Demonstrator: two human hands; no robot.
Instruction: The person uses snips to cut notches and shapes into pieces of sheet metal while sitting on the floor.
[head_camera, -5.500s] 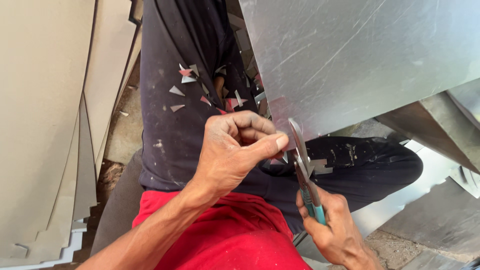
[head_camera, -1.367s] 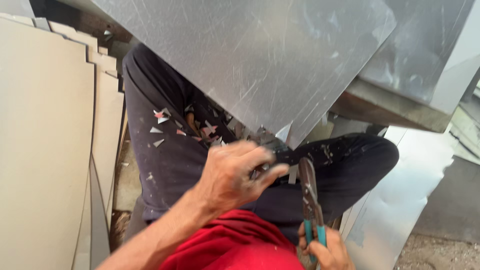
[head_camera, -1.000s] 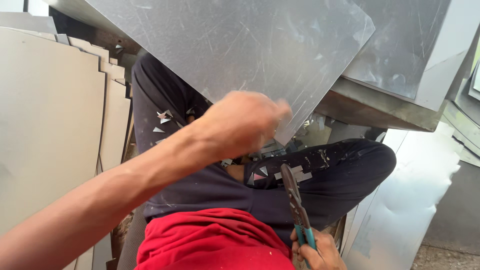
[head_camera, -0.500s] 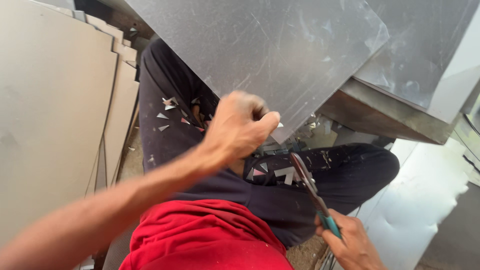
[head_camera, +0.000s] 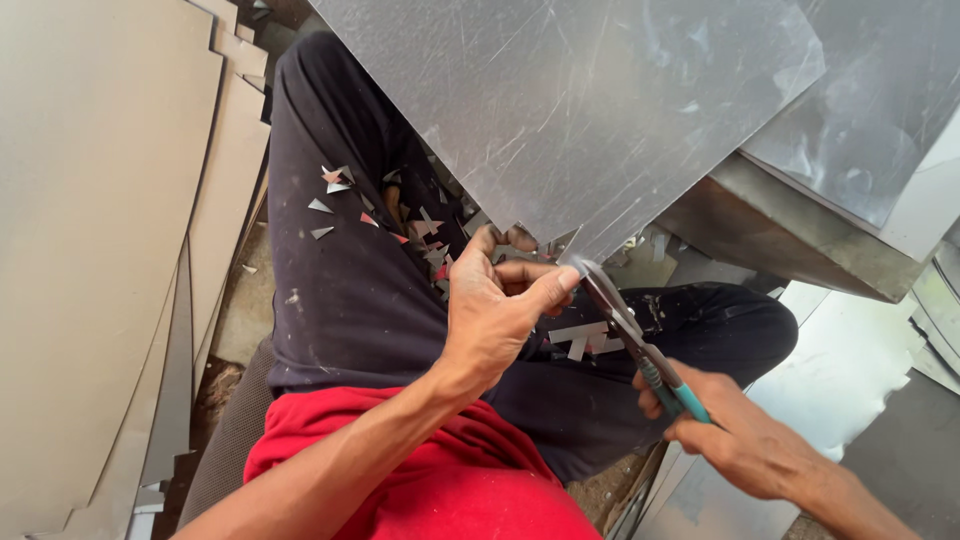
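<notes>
Over dark-trousered lap, left hand (head_camera: 495, 310) pinching metal sheet (head_camera: 580, 110) corner, right hand (head_camera: 735, 430) gripping tin snips (head_camera: 625, 325)

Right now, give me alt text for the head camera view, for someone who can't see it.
A seated person's left hand pinches the lower corner of a large grey metal sheet while the right hand holds teal-handled snips at that corner. Small metal offcuts litter the dark trousers; stacked sheets stand alongside.

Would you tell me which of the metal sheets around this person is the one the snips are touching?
The big grey sheet propped over the lap. The left hand pinches its bottom corner and the snips meet it there; the stacked sheets at left lie untouched.
</notes>
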